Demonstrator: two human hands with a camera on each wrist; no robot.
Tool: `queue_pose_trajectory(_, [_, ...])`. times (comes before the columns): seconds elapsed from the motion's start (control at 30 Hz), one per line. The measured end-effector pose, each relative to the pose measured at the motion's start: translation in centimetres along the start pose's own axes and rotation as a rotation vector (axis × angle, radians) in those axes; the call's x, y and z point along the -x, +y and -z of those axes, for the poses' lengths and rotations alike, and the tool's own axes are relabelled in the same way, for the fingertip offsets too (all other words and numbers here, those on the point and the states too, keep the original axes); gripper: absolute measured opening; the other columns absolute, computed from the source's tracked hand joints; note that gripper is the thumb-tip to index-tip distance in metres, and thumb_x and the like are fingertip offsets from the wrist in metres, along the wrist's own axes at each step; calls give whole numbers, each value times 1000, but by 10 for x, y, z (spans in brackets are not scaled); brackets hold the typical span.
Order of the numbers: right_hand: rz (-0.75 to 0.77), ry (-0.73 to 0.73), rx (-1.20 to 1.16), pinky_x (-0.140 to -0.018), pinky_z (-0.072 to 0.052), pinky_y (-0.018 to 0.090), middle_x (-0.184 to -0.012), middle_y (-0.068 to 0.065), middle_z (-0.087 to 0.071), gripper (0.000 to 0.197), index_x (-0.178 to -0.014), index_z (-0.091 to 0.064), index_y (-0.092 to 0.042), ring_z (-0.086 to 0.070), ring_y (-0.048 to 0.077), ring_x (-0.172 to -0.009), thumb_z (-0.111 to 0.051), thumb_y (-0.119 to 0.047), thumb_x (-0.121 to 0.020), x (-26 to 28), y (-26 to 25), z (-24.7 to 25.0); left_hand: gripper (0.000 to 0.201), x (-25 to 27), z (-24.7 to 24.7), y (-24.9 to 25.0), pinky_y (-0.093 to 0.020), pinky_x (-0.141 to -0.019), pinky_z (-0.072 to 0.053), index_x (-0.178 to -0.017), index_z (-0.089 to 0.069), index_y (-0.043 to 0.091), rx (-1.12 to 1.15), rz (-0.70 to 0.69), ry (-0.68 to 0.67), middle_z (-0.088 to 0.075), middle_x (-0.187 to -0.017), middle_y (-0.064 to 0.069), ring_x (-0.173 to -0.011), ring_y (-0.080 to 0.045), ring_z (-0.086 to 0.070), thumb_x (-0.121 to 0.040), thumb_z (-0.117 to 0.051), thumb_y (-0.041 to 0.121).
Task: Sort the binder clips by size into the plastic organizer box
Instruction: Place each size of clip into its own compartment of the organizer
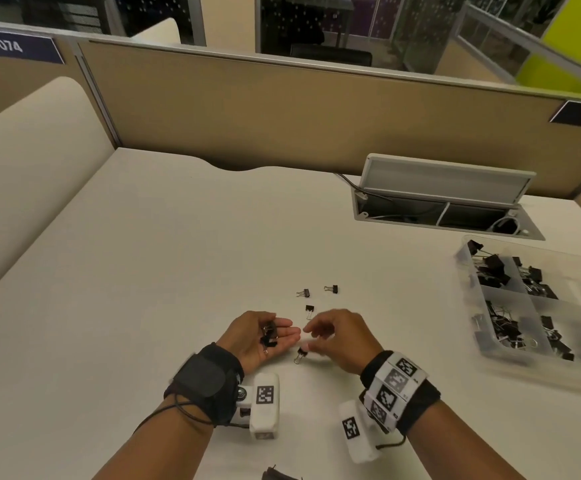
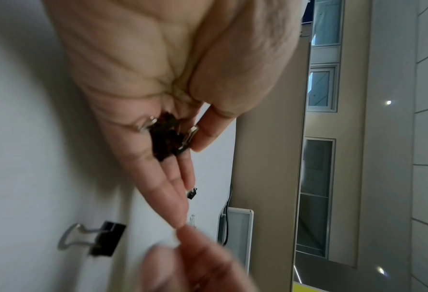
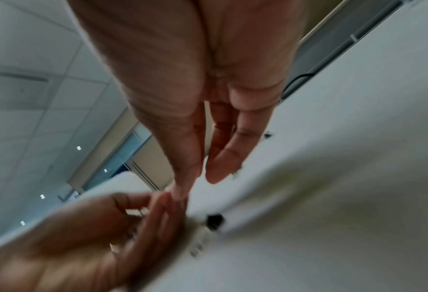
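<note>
My left hand [image 1: 282,332] lies palm up with straight fingers, carrying several small black binder clips [image 1: 269,336] in the palm [image 2: 166,136]. My right hand [image 1: 311,336] hovers just right of its fingertips, fingers relaxed and blurred, nothing between them [image 3: 202,173]. One clip [image 1: 301,355] lies on the desk just below both hands [image 2: 100,240]. Three more small clips [image 1: 309,310] [image 1: 303,293] [image 1: 331,289] lie beyond the hands. The clear plastic organizer box [image 1: 555,374] sits far right, with black clips in several compartments.
A cable tray [image 1: 444,202] with its lid raised is sunk into the white desk behind the organizer. A tan partition [image 1: 282,109] closes off the back. A dark object [image 1: 278,474] pokes in at the near edge.
</note>
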State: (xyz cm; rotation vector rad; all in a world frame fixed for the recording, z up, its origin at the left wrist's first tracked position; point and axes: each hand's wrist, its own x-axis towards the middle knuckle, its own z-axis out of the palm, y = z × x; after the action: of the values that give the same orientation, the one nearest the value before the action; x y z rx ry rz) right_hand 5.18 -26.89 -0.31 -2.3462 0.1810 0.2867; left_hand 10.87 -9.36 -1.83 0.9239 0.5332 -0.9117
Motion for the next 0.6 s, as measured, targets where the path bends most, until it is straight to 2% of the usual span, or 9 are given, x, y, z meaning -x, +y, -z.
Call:
queue_pose_trajectory(0.07, [-53,-55,34,-66,-44,8,-89,-9,-64,39,-105,-70,-23,-57,0,-74,-84,-29,-69,8,8,-8,31,0,-3,-1,-32,-59,-60,-104,-59,-13,-1,-23,21,-70,-89,-28,-82,-36,-70,-98,-41,11])
queue_pose_trajectory(0.13, [-52,-59,78,-68,-44,11,-93,-8,-61,45,-109,-68,-26,-55,1,-75,-84,-33,-68,10,11,-17,30,0,-6,-3,-31,-55,-59,-99,-59,-12,15,-52,40,-69,-86,-26,-81,-34,-69,-98,-40,11])
queue_pose_trajectory(0.27, [-23,-38,123,-71,-43,18,-92,-4,-58,26,-97,-71,-27,-56,10,-81,-78,-36,-74,6,9,-31,29,-1,-6,-5,-30,-55,-60,-95,-59,-10,9,-70,65,-70,-84,-25,-80,-34,-68,-98,-40,11])
queue_pose_trajectory(0.37, [-37,-28,102,-63,-38,14,-85,-6,-56,12,-84,-67,-23,-51,6,-73,-75,-29,-78,4,12,-32,28,-1,-5,-4,-31,-55,-60,-94,-60,-9,12,-48,60,-71,-80,-24,-82,-34,-68,-97,-41,12])
queue_pose_trajectory(0.43, [-63,-24,55,-62,-39,13,-79,-9,-57,14,-80,-62,-23,-50,2,-67,-76,-25,-78,5,16,-28,29,0,-4,-4,-32,-56,-60,-94,-60,-9,0,-37,52,-71,-79,-24,-83,-34,-68,-97,-41,12])
queue_pose_trajectory(0.53, [-56,110,-64,-58,-42,8,-73,-9,-62,13,-79,-65,-20,-53,0,-63,-77,-22,-77,7,14,-18,29,-1,-4,-5,-33,-61,-61,-93,-60,-9,-41,-36,50,-70,-83,-24,-81,-35,-68,-97,-41,13])
queue_pose_trajectory(0.6, [1,219,-147,-62,-46,7,-75,-8,-66,9,-80,-68,-18,-58,1,-67,-77,-20,-78,4,6,-13,29,-3,-5,-7,-34,-65,-61,-94,-60,-8,-69,-35,40,-69,-86,-25,-79,-34,-68,-96,-41,13])
